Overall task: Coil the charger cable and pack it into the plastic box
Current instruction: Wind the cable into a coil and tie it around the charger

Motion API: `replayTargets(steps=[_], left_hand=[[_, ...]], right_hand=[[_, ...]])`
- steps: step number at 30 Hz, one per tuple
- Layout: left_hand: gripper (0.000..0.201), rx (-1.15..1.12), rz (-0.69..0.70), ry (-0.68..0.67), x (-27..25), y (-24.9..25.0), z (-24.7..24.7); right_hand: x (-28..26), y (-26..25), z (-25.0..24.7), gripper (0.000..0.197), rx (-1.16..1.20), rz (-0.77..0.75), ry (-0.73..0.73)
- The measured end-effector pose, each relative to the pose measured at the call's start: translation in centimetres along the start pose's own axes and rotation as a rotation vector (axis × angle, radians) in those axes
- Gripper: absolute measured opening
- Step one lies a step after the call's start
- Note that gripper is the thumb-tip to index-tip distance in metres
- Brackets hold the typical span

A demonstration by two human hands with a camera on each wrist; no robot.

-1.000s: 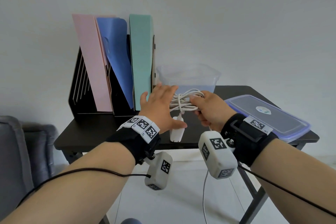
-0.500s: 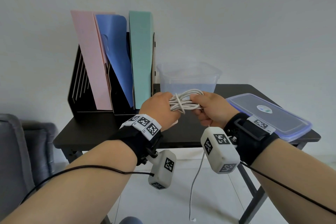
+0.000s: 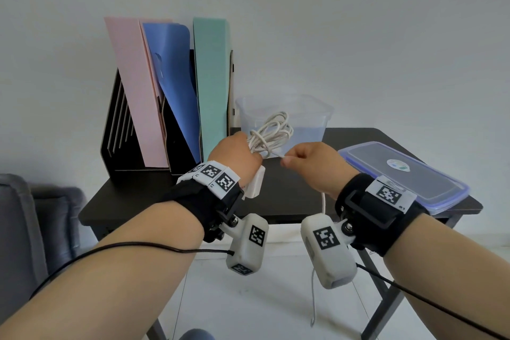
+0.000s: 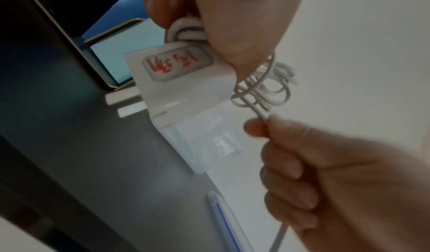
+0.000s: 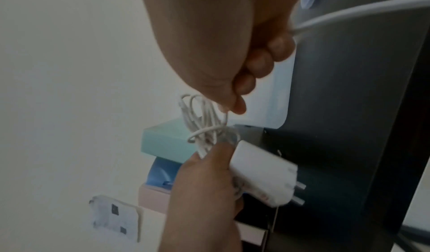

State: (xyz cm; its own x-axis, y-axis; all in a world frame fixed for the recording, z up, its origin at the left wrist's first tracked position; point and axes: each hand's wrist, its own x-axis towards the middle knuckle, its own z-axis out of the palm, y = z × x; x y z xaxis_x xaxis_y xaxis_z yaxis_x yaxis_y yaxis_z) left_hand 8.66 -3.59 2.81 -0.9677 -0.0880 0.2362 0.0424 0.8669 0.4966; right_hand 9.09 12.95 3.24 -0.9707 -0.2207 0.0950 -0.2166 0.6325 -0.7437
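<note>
My left hand point(image 3: 237, 154) grips a bundle of white cable loops point(image 3: 271, 132) together with the white charger plug point(image 3: 255, 182), held up above the black table point(image 3: 289, 196). The plug point(image 4: 181, 83) carries a red-lettered label, and its prongs point(image 5: 299, 191) point away. My right hand point(image 3: 311, 160) pinches the cable's free strand point(image 4: 260, 112) just right of the coil; the loose tail point(image 3: 314, 292) hangs below the table edge. Behind the hands stands the clear plastic box point(image 3: 303, 116), open on top.
The box's blue-rimmed lid point(image 3: 405, 174) lies flat at the table's right end. A black file rack point(image 3: 121, 130) with pink, blue and green folders point(image 3: 211, 83) stands at the back left. A grey seat point(image 3: 19, 218) is at far left.
Both hands rose off the table with the coil and plug. The right hand let go of the bundle and slid right to pinch the free strand, pulling more of the tail up.
</note>
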Motion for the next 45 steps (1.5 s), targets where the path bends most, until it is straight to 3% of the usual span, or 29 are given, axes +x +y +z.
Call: replayTargets(steps=[3,6,9,14,19,22,26,29,33,37,40,45], left_hand=[[0.024,0.011,0.007,-0.010,0.4,-0.5,-0.4],[0.026,0.064,-0.013,0.000,0.7,-0.8,-0.6],[0.021,0.146,-0.020,0.023,0.7,-0.8,0.0],[0.023,0.308,0.004,0.014,0.3,-0.6,0.8],[0.025,0.500,0.194,-0.028,-0.2,-0.2,0.7],[0.026,0.535,0.328,-0.082,-0.5,-0.2,0.3],[0.032,0.470,0.503,-0.133,-0.4,-0.3,-0.7],[0.019,0.282,0.575,-0.101,-0.4,-0.1,-1.6],[0.002,0.003,0.485,0.011,-0.8,0.7,-2.3],[0.018,-0.061,0.222,0.142,-0.7,0.8,-1.8],[0.022,0.100,0.110,0.145,-0.1,0.1,-1.7],[0.024,0.404,0.106,0.072,0.0,-0.8,-1.0]], right_hand=[[-0.1,0.4,-0.5,0.019,0.011,0.000,0.118],[-0.5,-0.3,0.1,0.021,-0.040,-0.038,0.051],[-1.0,-1.3,0.8,0.020,-0.164,-0.175,-0.026],[-0.9,-2.6,-0.2,0.018,-0.254,-0.327,-0.027],[0.4,-2.1,-1.2,0.015,-0.177,-0.347,0.122],[1.4,-1.2,-1.7,0.011,-0.095,-0.285,0.176],[1.9,-0.1,-1.9,0.015,0.005,-0.204,0.169],[1.7,0.5,-1.6,0.014,0.202,-0.137,0.123],[1.3,1.3,-0.3,0.020,0.218,-0.060,0.067],[0.8,1.4,0.5,0.034,0.147,-0.017,-0.034],[0.3,0.9,0.4,0.025,0.022,-0.059,-0.082],[-0.2,-1.0,-1.4,0.023,-0.297,-0.220,-0.077]])
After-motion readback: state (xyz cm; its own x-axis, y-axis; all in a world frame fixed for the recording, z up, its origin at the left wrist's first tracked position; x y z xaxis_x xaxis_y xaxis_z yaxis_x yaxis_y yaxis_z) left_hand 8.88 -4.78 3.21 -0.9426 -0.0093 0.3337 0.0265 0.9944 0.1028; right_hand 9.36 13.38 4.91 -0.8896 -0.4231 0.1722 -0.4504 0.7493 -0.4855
